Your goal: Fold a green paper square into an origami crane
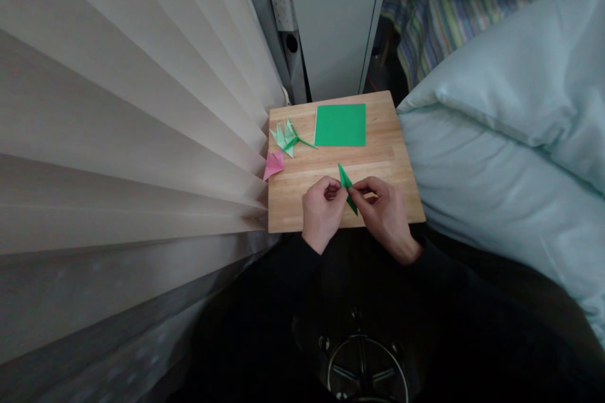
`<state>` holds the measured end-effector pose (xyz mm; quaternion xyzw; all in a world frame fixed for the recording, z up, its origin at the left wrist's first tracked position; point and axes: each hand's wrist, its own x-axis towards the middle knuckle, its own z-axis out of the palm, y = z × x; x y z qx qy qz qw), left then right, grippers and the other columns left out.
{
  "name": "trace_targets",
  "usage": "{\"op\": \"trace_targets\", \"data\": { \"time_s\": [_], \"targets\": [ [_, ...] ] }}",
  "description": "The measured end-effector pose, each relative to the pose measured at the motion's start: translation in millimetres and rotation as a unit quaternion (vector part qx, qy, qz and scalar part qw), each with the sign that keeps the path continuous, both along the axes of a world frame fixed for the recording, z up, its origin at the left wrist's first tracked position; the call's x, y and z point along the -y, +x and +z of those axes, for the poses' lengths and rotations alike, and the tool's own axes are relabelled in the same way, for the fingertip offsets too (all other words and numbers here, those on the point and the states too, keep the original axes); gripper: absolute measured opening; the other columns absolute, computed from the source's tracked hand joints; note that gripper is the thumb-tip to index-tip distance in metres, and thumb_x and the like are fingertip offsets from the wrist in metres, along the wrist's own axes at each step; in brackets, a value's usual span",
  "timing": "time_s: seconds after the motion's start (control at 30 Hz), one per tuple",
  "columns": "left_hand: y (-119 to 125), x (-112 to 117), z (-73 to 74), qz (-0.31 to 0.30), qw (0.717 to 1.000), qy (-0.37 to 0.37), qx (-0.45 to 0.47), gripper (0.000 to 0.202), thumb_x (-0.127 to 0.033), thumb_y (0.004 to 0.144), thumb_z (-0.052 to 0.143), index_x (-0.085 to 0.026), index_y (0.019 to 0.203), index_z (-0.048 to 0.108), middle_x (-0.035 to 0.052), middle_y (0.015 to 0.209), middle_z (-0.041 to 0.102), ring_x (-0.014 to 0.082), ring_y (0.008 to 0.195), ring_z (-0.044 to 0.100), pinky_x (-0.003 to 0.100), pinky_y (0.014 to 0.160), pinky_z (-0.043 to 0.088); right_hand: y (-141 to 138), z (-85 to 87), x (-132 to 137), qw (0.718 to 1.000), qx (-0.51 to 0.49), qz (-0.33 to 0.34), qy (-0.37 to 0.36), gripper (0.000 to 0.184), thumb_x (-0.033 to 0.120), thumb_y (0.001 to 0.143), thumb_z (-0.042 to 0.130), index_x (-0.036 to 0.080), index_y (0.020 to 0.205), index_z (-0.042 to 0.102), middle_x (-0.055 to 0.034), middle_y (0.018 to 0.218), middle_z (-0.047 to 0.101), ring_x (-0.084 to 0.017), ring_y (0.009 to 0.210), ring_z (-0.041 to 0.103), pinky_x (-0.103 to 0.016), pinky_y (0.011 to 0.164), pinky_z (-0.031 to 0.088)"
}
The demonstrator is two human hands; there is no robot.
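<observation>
On a wooden board (392,160) by a green sheet (340,125), left hand (321,211) and right hand (384,214) pinch folded paper (343,175).

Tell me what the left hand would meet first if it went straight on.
Probably the right hand: the left hand points at it, both pinching the green fold. Depth is unclear.

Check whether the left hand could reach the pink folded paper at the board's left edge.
Probably yes: bare board lies between the left hand and the pink folded paper, though it and the right hand pinch the green folded piece.
</observation>
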<state>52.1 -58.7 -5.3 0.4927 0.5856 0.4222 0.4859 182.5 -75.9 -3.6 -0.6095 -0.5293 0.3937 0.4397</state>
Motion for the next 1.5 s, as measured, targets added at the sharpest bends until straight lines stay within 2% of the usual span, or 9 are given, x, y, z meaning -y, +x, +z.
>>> {"op": "trace_targets", "data": {
  "time_s": [0.2, 0.4, 0.63, 0.87, 0.97, 1.07, 1.2, 1.3, 1.5],
  "targets": [
    [1.2, 1.0, 1.0, 0.003, 0.998, 0.0, -0.057, 0.017, -0.015, 0.076, 0.062, -0.019, 0.06, 0.055, -0.0036, 0.059, 0.057, 0.0119, 0.059, 0.054, 0.025, 0.059, 0.04, -0.6, -7.9, 2.9, 0.99, 0.119, 0.007, 0.073, 0.014, 0.02, 0.087, 0.064, 0.02, 0.073, 0.062, -0.0028, 0.074, 0.066, -0.017, 0.065, 0.062, -0.03, 0.059, 0.052],
    [0.2, 1.8, 3.3, -0.011, 1.0, -0.003, -0.028, 0.022, -0.018, 0.082, 0.058, -0.019, 0.06, 0.056, -0.0052, 0.052, 0.052, 0.0097, 0.051, 0.049, 0.022, 0.049, 0.034, -1.5, -6.9, 4.9, 0.967, 0.211, 0.032, 0.143, 0.017, 0.014, 0.092, 0.062, 0.02, 0.075, 0.061, -0.0038, 0.077, 0.064, -0.018, 0.071, 0.062, -0.031, 0.063, 0.048],
    [1.7, 1.2, 4.7, 0.051, 0.982, -0.106, 0.145, 0.017, -0.019, 0.081, 0.064, -0.017, 0.064, 0.065, -0.0023, 0.06, 0.065, 0.0117, 0.054, 0.062, 0.025, 0.06, 0.056, -3.8, -6.1, 7.4, 0.926, 0.295, 0.052, 0.231, 0.018, 0.013, 0.098, 0.057, 0.02, 0.086, 0.069, -0.0086, 0.088, 0.069, -0.023, 0.086, 0.064, -0.036, 0.073, 0.05],
    [-1.8, -1.6, 10.1, 0.073, 0.958, -0.147, 0.233, 0.024, -0.032, 0.076, 0.083, -0.013, 0.072, 0.068, 0.0023, 0.071, 0.072, 0.0148, 0.066, 0.072, 0.031, 0.076, 0.064, -2.9, -6.6, 9.0, 0.901, 0.338, 0.088, 0.258, 0.024, 0.01, 0.099, 0.052, 0.015, 0.109, 0.073, -0.0127, 0.1, 0.07, -0.027, 0.09, 0.061, -0.042, 0.075, 0.047],
    [-5.1, -5.2, 9.6, 0.082, 0.955, -0.151, 0.241, 0.03, -0.033, 0.073, 0.087, -0.014, 0.069, 0.065, 0.0018, 0.071, 0.073, 0.0152, 0.067, 0.073, 0.034, 0.078, 0.064, 0.4, -4.0, 7.1, 0.909, 0.308, 0.119, 0.256, 0.03, 0.008, 0.097, 0.051, 0.02, 0.114, 0.072, -0.0112, 0.106, 0.071, -0.027, 0.095, 0.062, -0.044, 0.078, 0.047],
    [-7.7, -8.9, 9.8, 0.081, 0.957, -0.15, 0.234, 0.031, -0.036, 0.075, 0.087, -0.014, 0.072, 0.065, 0.004, 0.074, 0.075, 0.018, 0.071, 0.076, 0.035, 0.077, 0.065, 6.3, -1.3, 1.6, 0.946, 0.208, 0.084, 0.235, 0.021, 0.014, 0.095, 0.058, 0.024, 0.107, 0.072, -0.0104, 0.111, 0.069, -0.028, 0.104, 0.063, -0.046, 0.086, 0.05],
    [-9.3, -10.1, 10.3, 0.078, 0.958, -0.142, 0.239, 0.032, -0.039, 0.076, 0.086, -0.014, 0.076, 0.066, 0.0066, 0.08, 0.078, 0.0202, 0.077, 0.078, 0.036, 0.08, 0.064, 10.8, -0.9, -4.8, 0.991, 0.031, 0.046, 0.118, 0.011, 0.031, 0.091, 0.068, 0.024, 0.1, 0.068, -0.0083, 0.108, 0.07, -0.027, 0.105, 0.067, -0.043, 0.084, 0.055],
    [-9.7, -8.7, 9.4, 0.074, 0.957, -0.134, 0.248, 0.033, -0.04, 0.075, 0.087, -0.014, 0.077, 0.066, 0.0067, 0.08, 0.078, 0.0203, 0.075, 0.078, 0.036, 0.08, 0.064, 9.6, -2.7, -5.7, 0.996, -0.059, 0.06, 0.032, 0.012, 0.033, 0.089, 0.07, 0.023, 0.095, 0.066, -0.0044, 0.094, 0.073, -0.023, 0.089, 0.07, -0.04, 0.08, 0.057],
    [-8.2, -7.0, 11.1, 0.076, 0.951, -0.152, 0.26, 0.028, -0.033, 0.074, 0.088, -0.014, 0.079, 0.068, 0.0067, 0.079, 0.079, 0.0204, 0.075, 0.078, 0.037, 0.083, 0.064, 8.5, -2.2, -5.3, 0.995, 0.007, 0.049, 0.091, 0.002, 0.024, 0.089, 0.068, 0.022, 0.089, 0.068, -0.0052, 0.092, 0.073, -0.022, 0.087, 0.069, -0.038, 0.077, 0.056]
  ]
}}
